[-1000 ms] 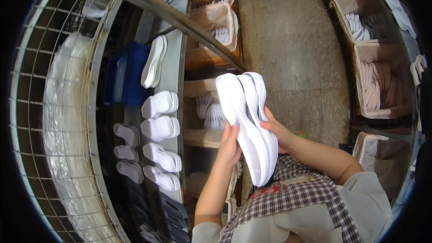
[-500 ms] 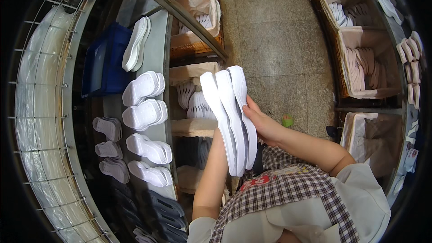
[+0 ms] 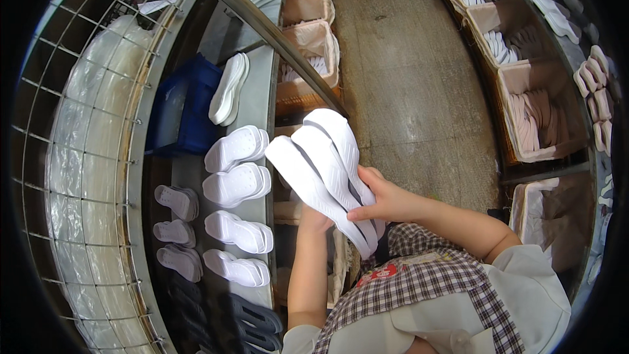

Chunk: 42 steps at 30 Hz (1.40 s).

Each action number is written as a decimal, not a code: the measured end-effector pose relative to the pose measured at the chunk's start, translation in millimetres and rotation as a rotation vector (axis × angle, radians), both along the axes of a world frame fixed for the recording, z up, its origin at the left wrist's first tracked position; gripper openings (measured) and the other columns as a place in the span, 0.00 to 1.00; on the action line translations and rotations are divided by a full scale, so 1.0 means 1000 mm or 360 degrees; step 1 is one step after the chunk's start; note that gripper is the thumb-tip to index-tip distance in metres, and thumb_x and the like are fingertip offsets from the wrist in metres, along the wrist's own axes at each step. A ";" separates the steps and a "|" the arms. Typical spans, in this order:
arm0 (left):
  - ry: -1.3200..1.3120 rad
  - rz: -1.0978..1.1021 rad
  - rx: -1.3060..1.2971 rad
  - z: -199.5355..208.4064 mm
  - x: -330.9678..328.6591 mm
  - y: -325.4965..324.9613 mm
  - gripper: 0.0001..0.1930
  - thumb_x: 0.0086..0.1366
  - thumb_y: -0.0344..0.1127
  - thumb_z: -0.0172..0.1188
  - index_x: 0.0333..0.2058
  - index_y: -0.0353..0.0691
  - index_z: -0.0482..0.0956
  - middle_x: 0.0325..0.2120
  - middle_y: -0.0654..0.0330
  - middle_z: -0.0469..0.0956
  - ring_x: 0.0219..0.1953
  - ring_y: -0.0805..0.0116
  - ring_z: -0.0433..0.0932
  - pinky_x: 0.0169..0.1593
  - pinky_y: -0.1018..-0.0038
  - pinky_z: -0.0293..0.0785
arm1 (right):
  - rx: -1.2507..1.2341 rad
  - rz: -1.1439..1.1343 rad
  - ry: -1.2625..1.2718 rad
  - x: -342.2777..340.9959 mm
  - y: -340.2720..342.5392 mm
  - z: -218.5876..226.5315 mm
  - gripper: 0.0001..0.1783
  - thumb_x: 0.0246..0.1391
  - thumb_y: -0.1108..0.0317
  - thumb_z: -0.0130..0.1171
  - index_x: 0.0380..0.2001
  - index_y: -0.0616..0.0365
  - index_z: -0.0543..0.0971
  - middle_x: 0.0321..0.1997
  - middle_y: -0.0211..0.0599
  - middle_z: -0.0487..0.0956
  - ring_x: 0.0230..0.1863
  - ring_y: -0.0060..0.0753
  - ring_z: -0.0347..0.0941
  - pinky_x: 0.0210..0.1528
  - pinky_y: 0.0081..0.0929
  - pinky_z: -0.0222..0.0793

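With the fingers of your right hand point(image 3: 392, 200) closed on 3 white shoe soles point(image 3: 324, 155) before your apron point(image 3: 426, 275), and your left hand's point(image 3: 317, 218) grip hidden, clasp these probably light, springy pieces mid-length.

Mod. light, glare on plastic sheeting point(image 3: 92, 190), lower L in shadow, fisheye edges bent w/ blk corners.

"What colour are the held soles point(image 3: 329, 160)?"

"White. The apron point(image 3: 419, 276) is checked dark brown and white, with a red patch point(image 3: 386, 271)."

"And the crate point(image 3: 189, 103)?"

"Deep blue; the shirt point(image 3: 529, 283) is pale grey."
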<state>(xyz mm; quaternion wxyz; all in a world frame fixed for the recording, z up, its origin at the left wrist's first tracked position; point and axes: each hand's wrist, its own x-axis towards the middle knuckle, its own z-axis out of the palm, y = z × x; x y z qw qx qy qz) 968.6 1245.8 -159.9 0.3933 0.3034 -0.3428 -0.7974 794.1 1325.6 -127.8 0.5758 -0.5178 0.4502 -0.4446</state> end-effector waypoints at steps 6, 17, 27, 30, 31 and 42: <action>-0.0165 -0.0106 -0.0435 0.000 0.016 -0.009 0.24 0.65 0.38 0.55 0.57 0.36 0.65 0.52 0.54 0.71 0.50 0.62 0.74 0.49 0.67 0.75 | -0.0261 0.0019 0.0072 -0.002 -0.005 0.007 0.50 0.42 0.50 0.69 0.62 0.64 0.57 0.59 0.54 0.57 0.63 0.51 0.49 0.67 0.39 0.44; 0.0163 -0.0118 -0.0078 0.040 0.012 -0.003 0.24 0.67 0.42 0.50 0.58 0.36 0.63 0.52 0.53 0.70 0.53 0.62 0.71 0.53 0.66 0.71 | -0.0412 0.0011 0.0058 -0.001 -0.004 0.013 0.42 0.42 0.60 0.69 0.59 0.57 0.62 0.60 0.46 0.56 0.65 0.47 0.49 0.65 0.40 0.49; 0.0171 0.0016 -0.0037 0.054 0.014 0.026 0.23 0.68 0.37 0.50 0.59 0.37 0.58 0.52 0.53 0.69 0.50 0.61 0.74 0.53 0.64 0.72 | -0.0673 0.0145 -0.0179 -0.026 -0.027 0.003 0.19 0.51 0.80 0.50 0.48 0.58 0.76 0.66 0.38 0.63 0.66 0.38 0.57 0.66 0.36 0.51; 0.0009 0.0172 -0.0277 0.051 0.013 0.025 0.23 0.70 0.38 0.48 0.59 0.37 0.55 0.51 0.53 0.70 0.49 0.61 0.74 0.51 0.65 0.74 | -0.0199 0.0196 -0.0841 -0.014 -0.013 -0.003 0.20 0.56 0.69 0.53 0.52 0.62 0.71 0.68 0.43 0.57 0.66 0.36 0.55 0.66 0.34 0.50; -0.0044 0.0235 -0.0250 0.050 0.012 0.026 0.22 0.69 0.37 0.48 0.58 0.38 0.56 0.51 0.53 0.70 0.49 0.61 0.74 0.50 0.65 0.74 | -0.0314 0.0168 -0.0790 -0.009 -0.009 -0.003 0.22 0.56 0.66 0.53 0.53 0.61 0.69 0.68 0.44 0.56 0.66 0.38 0.55 0.66 0.35 0.49; 0.1658 -0.0273 0.0243 0.032 0.027 0.029 0.46 0.59 0.57 0.54 0.67 0.43 0.41 0.48 0.54 0.70 0.50 0.56 0.71 0.42 0.50 0.70 | 0.0231 -0.0135 -0.1882 -0.011 0.008 0.032 0.43 0.47 0.49 0.49 0.64 0.58 0.56 0.53 0.48 0.74 0.46 0.44 0.77 0.49 0.39 0.76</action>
